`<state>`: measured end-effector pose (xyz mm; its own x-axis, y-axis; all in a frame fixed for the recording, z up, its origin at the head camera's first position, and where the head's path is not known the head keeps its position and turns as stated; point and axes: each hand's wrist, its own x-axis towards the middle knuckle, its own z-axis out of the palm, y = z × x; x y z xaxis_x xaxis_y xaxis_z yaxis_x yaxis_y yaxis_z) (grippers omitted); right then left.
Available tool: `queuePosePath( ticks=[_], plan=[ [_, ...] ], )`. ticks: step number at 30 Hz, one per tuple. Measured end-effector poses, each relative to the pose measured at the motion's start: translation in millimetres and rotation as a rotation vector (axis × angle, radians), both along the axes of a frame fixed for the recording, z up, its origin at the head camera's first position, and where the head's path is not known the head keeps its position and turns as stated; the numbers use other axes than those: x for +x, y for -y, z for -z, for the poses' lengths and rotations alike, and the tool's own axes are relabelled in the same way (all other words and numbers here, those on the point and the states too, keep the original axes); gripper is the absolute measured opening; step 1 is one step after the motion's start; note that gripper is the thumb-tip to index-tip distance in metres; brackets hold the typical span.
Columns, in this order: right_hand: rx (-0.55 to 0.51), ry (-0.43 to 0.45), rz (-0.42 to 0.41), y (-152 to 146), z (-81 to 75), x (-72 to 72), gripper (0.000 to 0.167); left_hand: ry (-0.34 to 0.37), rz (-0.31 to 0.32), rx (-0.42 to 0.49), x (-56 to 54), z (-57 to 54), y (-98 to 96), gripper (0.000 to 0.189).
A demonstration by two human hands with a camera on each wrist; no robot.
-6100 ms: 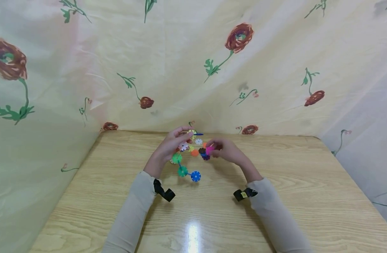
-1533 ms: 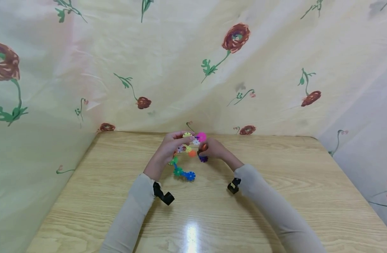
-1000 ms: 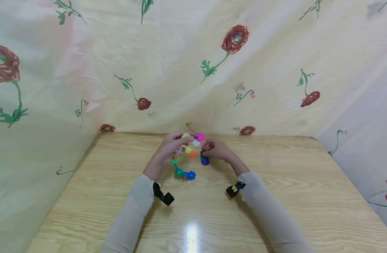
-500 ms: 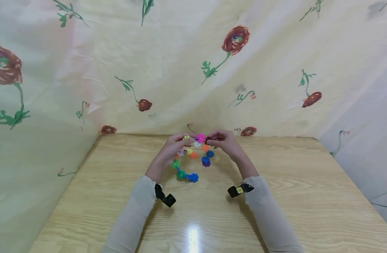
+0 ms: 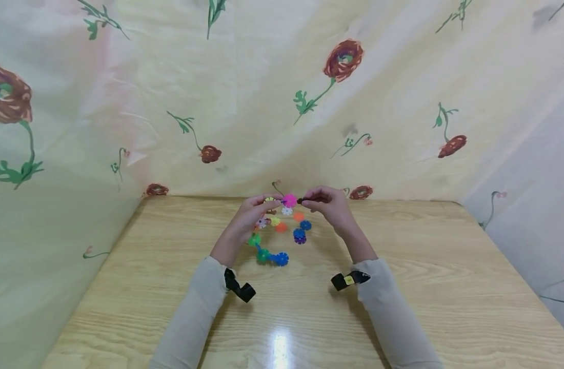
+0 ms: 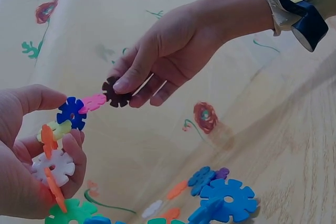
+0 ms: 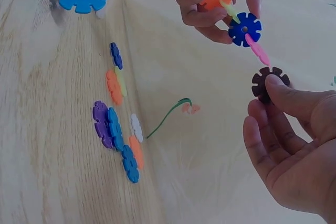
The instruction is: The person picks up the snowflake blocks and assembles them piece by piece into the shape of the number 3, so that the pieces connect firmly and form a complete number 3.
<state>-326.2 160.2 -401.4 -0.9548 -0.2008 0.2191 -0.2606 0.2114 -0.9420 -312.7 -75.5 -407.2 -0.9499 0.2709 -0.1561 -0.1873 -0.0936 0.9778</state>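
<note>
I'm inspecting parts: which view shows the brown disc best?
The right wrist view: the brown disc looks largest there, its notches clear, though the right hand covers part. Left wrist shows it smaller, also partly covered; the head view, just a dark speck.

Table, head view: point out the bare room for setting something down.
The table is bare from the right sleeve to its right edge and from the left sleeve to its left edge. Another free patch lies between the sleeves, nearer than the lowest blue disc. Crowded: the far middle, with discs near the left hand and right hand.
</note>
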Motion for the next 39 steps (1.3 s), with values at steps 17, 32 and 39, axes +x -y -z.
queuePosePath(
  ticks=[17, 32, 39],
  plan=[
    [0.056, -0.157, -0.009, 10, 1.7, 3.0, 0.009, -0.043, 0.033, -0.038, 0.2, 5.4, 0.2, 0.030],
    [0.034, -0.227, -0.053, 12, -1.2, 5.0, 0.007, -0.057, -0.009, -0.032, -0.8, 2.1, -1.1, 0.028],
    [-0.008, -0.279, -0.015, 17, 2.1, 5.6, 0.006, -0.041, -0.030, 0.030, -0.9, 0.7, -2.9, 0.031]
  ],
)
